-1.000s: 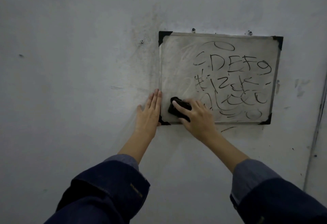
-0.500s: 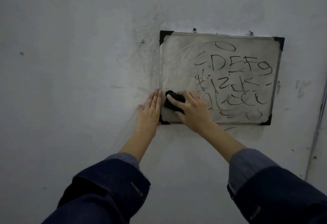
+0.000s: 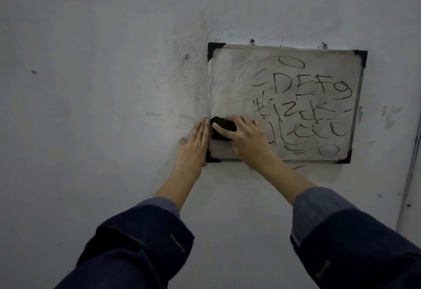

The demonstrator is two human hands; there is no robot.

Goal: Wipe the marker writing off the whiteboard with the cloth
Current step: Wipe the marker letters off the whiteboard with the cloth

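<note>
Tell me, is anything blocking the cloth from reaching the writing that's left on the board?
Nothing visible does. The right hand presses the black cloth on the whiteboard at its lower left, and only bare board lies between it and the marker writing to the right.

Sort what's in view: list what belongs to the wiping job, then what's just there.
Job: whiteboard; marker writing; black cloth, pressed by right hand; left hand flat beside the frame.
Just there: wall; screw; wall smudges.
</note>
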